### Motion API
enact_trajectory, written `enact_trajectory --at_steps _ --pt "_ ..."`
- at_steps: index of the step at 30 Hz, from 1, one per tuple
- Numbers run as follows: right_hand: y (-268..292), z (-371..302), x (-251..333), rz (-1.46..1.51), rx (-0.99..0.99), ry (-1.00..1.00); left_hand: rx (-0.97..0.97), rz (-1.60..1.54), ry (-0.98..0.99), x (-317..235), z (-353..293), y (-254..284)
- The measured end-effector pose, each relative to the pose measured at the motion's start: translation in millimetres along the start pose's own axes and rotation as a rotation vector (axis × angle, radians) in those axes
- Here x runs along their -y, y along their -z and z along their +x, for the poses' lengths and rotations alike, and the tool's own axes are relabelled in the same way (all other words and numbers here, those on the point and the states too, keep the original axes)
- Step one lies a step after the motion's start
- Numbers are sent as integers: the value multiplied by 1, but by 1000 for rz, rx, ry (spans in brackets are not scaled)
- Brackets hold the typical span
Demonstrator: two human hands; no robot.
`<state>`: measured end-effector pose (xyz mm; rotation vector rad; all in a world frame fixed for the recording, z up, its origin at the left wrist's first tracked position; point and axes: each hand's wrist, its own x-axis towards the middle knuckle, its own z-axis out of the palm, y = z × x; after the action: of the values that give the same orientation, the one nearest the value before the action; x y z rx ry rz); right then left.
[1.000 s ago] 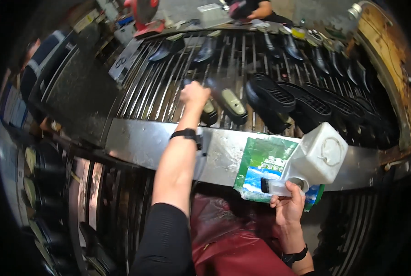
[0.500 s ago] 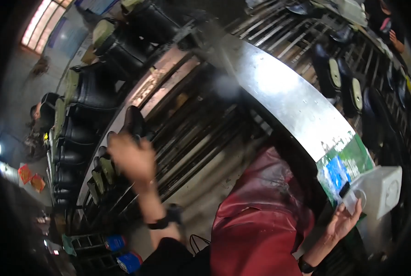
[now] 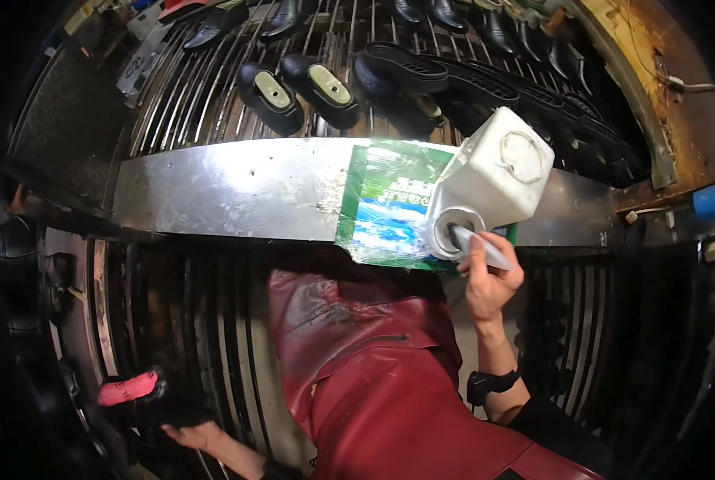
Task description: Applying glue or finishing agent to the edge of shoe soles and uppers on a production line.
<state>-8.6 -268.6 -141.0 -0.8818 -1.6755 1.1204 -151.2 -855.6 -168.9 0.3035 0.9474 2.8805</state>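
At the lower left, my left hand (image 3: pixel 195 435) grips a black shoe (image 3: pixel 129 388) with a bright pink patch facing up; its fingers are partly lost in shadow. My right hand (image 3: pixel 495 282) pinches the pale, translucent handle of a brush (image 3: pixel 488 252). The brush's dark tip sits inside the round mouth of a white plastic container (image 3: pixel 505 172). This container lies tilted on a green and blue printed plastic sheet (image 3: pixel 385 208), at the near edge of a metal-topped bench (image 3: pixel 237 188).
Beyond the bench, a rack of metal bars (image 3: pixel 205 104) holds black shoes (image 3: pixel 319 90) and several dark soles (image 3: pixel 485 82). More shoes line the far left side. A red apron (image 3: pixel 373 392) covers my lap. A blue cup-like object (image 3: pixel 705 200) is at the right.
My view has swung round from the left rack to face the bench. My left hand now has a shoe in it. The brush tip has gone into the container's mouth.
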Motion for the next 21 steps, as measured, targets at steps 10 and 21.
enact_trajectory --at_steps 10,21 --pt "-16 4 17 608 -124 -665 160 1343 -332 225 106 -227" --pt "-91 -10 31 679 646 -607 877 1483 -754 284 132 -128"
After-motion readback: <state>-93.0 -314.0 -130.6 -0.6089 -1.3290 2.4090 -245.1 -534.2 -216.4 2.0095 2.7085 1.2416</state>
